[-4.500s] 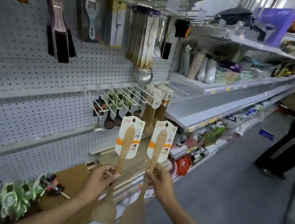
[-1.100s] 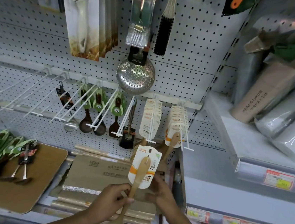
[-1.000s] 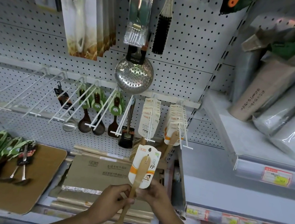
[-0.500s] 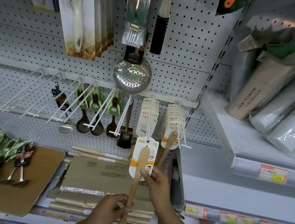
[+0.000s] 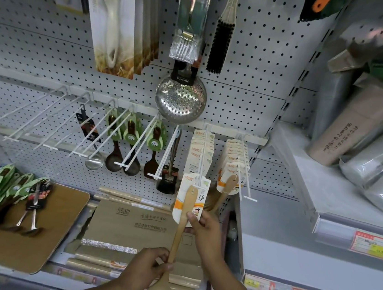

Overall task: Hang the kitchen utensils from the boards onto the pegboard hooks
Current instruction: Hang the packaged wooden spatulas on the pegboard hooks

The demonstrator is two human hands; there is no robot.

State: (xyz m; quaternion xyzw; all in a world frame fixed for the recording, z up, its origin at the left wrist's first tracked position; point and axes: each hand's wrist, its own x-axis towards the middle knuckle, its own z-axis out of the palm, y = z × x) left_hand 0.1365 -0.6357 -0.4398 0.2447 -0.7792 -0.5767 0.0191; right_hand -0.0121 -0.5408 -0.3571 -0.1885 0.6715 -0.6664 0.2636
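Your left hand (image 5: 148, 262) is curled tight around the low end of the wooden spoon (image 5: 182, 225), your right hand (image 5: 202, 228) pinches its paper card (image 5: 191, 198) higher up, and the card's top looks like it sits on a white pegboard hook (image 5: 200, 160).

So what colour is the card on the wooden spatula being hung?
White with an orange band, on the card of the wooden spatula, seen from the head camera.

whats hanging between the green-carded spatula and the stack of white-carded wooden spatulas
In the head view, one black spatula hangs between the green-carded spatula and the white-carded stack.
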